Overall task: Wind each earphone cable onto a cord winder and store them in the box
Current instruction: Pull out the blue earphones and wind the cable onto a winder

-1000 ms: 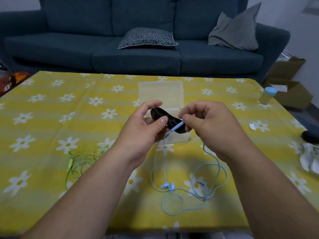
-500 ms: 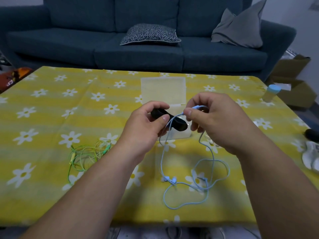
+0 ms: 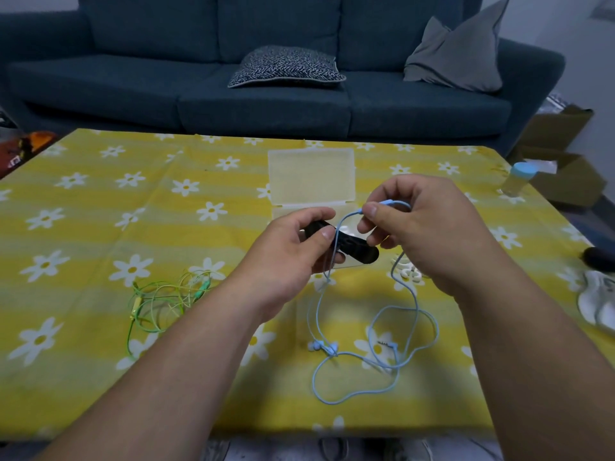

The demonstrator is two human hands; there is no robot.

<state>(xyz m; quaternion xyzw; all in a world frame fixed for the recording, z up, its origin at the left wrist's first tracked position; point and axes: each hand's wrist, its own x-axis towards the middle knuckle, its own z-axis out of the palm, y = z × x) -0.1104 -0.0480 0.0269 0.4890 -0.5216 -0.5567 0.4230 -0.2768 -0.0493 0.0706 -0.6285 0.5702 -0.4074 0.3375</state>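
My left hand (image 3: 293, 251) grips a black cord winder (image 3: 357, 246) by its left end, above the table. My right hand (image 3: 422, 234) pinches the blue earphone cable (image 3: 376, 341) just right of the winder; one strand crosses over the winder's middle. The rest of the blue cable hangs down and lies in loose loops on the yellow flowered tablecloth (image 3: 100, 227), earbuds and plug included. A tangled green earphone cable (image 3: 159, 301) lies to the left. The clear plastic box (image 3: 311, 176) stands open behind my hands, its base partly hidden by them.
A small bottle with a blue cap (image 3: 517, 179) stands near the table's right edge. White and dark items (image 3: 595, 294) lie at the far right. A white winder-like piece (image 3: 409, 271) shows under my right hand. A blue sofa (image 3: 266, 78) stands beyond the table.
My right hand has lifted the blue cable up and to the right, drawing a strand over the winder. My left hand keeps its hold on the winder. The view shifted slightly.
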